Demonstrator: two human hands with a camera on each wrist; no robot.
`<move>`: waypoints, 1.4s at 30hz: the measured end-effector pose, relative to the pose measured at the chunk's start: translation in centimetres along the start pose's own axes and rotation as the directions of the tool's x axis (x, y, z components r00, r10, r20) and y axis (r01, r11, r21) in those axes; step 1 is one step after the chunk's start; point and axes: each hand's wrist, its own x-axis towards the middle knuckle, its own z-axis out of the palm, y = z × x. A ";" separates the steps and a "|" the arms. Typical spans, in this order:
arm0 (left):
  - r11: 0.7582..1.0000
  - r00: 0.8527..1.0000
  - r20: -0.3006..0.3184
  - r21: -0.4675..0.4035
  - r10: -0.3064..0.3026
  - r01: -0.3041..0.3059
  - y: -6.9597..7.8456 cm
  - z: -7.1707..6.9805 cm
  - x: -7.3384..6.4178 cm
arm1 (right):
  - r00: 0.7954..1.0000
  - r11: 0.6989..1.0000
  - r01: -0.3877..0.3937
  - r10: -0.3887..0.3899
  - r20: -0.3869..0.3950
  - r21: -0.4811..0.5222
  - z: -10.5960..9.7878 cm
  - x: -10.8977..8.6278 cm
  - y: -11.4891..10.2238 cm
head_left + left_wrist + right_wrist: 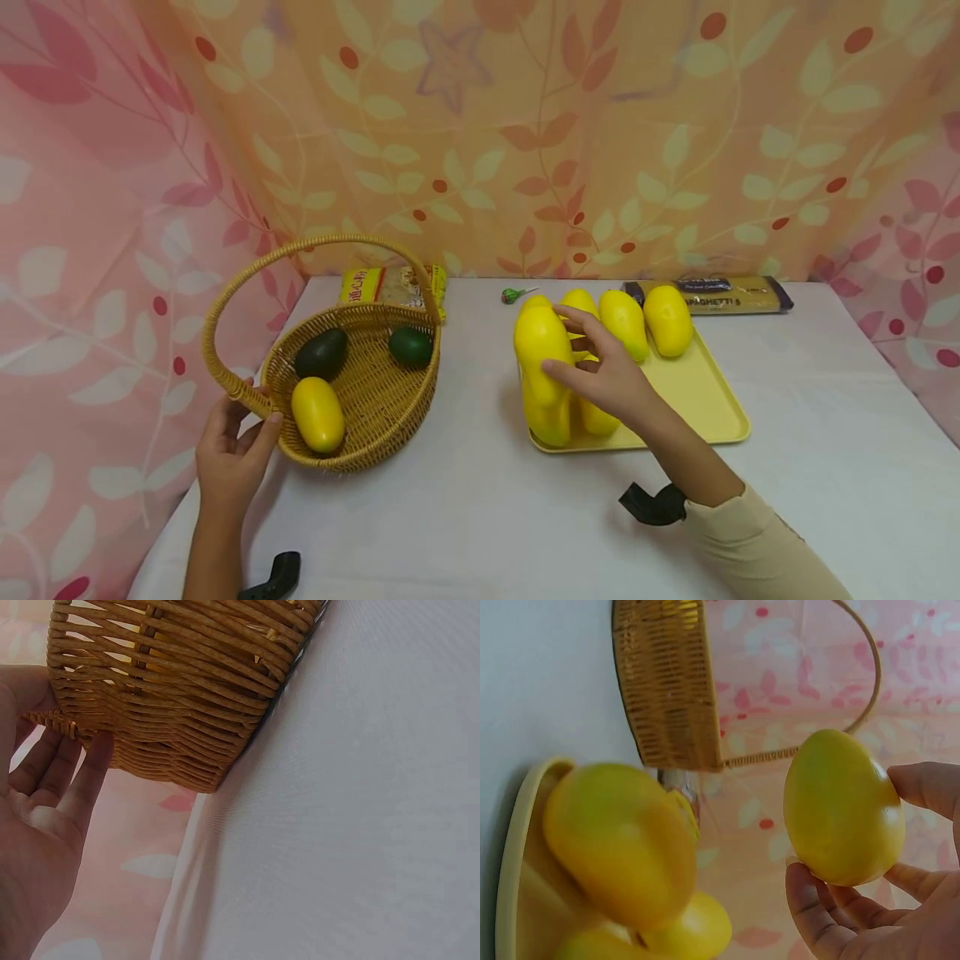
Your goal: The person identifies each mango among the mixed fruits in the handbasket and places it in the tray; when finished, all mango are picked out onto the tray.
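Observation:
A yellow mango [537, 340] is pinched between the thumb and fingers of my right hand [617, 379], raised over the left side of a yellow tray [701, 396]. Several other mangoes [669, 321] lie on that tray, some partly hidden behind the held one. My left hand [234, 446] grips the wicker basket [378, 408] at its left side, where the handle meets the rim. Inside the basket are one yellow mango [318, 415] and two dark green avocados [321, 354]. The left wrist view shows fingertips against the weave.
Behind the basket lies a yellow food packet [382, 286]. A green lollipop [513, 295] is near the table's back edge, left of a spaghetti pack [723, 297] behind the tray. White cloth [480, 500] covers the table, and patterned curtains [480, 167] hang around it.

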 end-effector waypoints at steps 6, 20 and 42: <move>1.000 1.000 0.001 0.005 -0.006 0.006 -0.1 0.0 0.0 | 0.997 0.997 -0.069 0.068 -0.029 -0.044 -2.6 -0.9 1.0; 0.999 1.000 0.003 -0.018 -0.027 0.027 -0.1 0.0 0.0 | 0.960 0.930 -0.256 0.276 0.039 -0.263 -8.8 -2.4 2.8; 0.999 0.998 -0.015 -0.005 -0.054 0.054 0.0 0.0 0.0 | 0.880 0.831 -0.368 0.457 0.134 -0.416 -10.5 -1.8 5.9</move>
